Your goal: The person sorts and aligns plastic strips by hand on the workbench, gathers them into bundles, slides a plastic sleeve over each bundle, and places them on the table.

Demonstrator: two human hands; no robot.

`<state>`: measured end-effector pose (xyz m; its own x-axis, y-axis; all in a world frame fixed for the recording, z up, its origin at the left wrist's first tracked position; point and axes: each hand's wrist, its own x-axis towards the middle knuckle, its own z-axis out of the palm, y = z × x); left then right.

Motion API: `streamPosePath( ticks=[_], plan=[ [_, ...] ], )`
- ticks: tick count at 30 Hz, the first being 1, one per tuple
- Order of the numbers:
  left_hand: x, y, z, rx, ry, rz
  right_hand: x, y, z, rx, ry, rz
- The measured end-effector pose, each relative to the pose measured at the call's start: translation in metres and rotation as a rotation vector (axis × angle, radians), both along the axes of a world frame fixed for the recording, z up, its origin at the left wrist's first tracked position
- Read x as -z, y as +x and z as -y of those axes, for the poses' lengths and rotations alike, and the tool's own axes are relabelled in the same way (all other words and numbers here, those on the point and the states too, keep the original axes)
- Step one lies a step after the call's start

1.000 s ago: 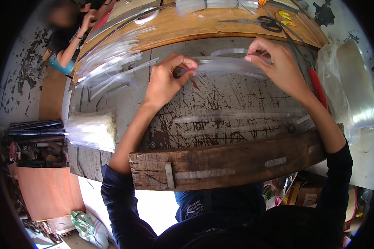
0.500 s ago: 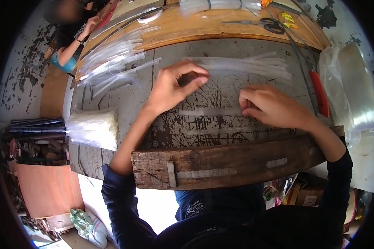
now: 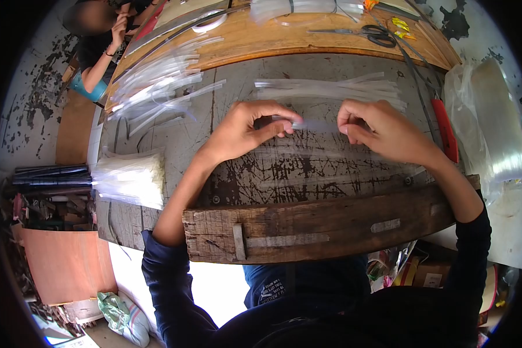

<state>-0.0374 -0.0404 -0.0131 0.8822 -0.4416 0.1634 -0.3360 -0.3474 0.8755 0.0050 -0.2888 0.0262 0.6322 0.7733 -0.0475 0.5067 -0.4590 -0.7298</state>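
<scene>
Between my two hands a clear plastic strip is stretched, blurred and hard to see against the scratched grey surface. My left hand pinches its left end between thumb and fingers. At the other end my right hand is closed on it, fingertips bent inward. Just beyond my hands lies a loose pile of clear strips. Nearer to me, a faint clear strip or two lie on the surface, too indistinct to count.
A thick wooden beam runs along the near edge. Strip bundles lie at left. Scissors, a tape roll and a wooden board are at the back, a red-handled tool at right. A co-worker is at upper left.
My hands left the far pile; my right hand came down to the near strips, then rose again. A strip is now held between both hands. The co-worker's hand has risen.
</scene>
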Motion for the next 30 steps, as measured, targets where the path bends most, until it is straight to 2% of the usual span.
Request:
streamPosePath(
  ticks=[4, 9, 11, 15, 17, 18, 19, 20, 22, 23, 25, 27, 30],
  plan=[
    [0.003, 0.003, -0.003, -0.082, -0.01, 0.036, 0.0, 0.008, 0.002, 0.019, -0.024, 0.053],
    [0.011, 0.013, -0.016, -0.382, -0.05, 0.123, 0.008, 0.033, 0.013, 0.095, 0.0, 0.164],
    [0.014, 0.015, -0.018, -0.405, -0.031, 0.118, 0.004, 0.036, 0.014, 0.148, -0.041, 0.341],
    [0.016, 0.016, -0.013, -0.475, 0.046, 0.256, 0.012, 0.036, 0.015, 0.147, -0.08, 0.426],
    [0.009, 0.012, -0.009, -0.522, 0.062, 0.3, 0.017, 0.027, 0.009, 0.202, -0.027, 1.122],
    [0.005, 0.01, -0.008, -0.576, 0.279, 0.509, 0.013, 0.019, 0.007, 0.201, -0.026, 1.123],
    [0.002, 0.008, -0.007, -0.623, 0.5, 0.716, 0.006, 0.01, 0.005, 0.061, -0.075, 0.838],
    [-0.001, 0.006, -0.008, -0.624, 0.501, 0.717, 0.002, 0.002, 0.003, -0.075, -0.121, 0.55],
    [-0.004, 0.004, -0.011, -0.352, 0.268, 0.458, 0.008, -0.01, -0.002, -0.111, -0.143, 0.449],
    [-0.003, 0.003, -0.013, -0.351, 0.268, 0.457, 0.01, -0.013, -0.003, -0.148, -0.167, 0.349],
    [-0.004, 0.001, -0.013, 0.11, 0.213, 0.159, 0.01, -0.013, -0.005, -0.132, -0.117, 0.31],
    [-0.004, -0.002, -0.005, 0.126, 0.208, 0.181, 0.008, -0.008, -0.006, -0.096, -0.156, 0.125],
    [-0.003, -0.003, -0.003, 0.078, 0.225, 0.15, 0.014, -0.004, -0.004, -0.129, -0.072, 0.198]
  ],
)
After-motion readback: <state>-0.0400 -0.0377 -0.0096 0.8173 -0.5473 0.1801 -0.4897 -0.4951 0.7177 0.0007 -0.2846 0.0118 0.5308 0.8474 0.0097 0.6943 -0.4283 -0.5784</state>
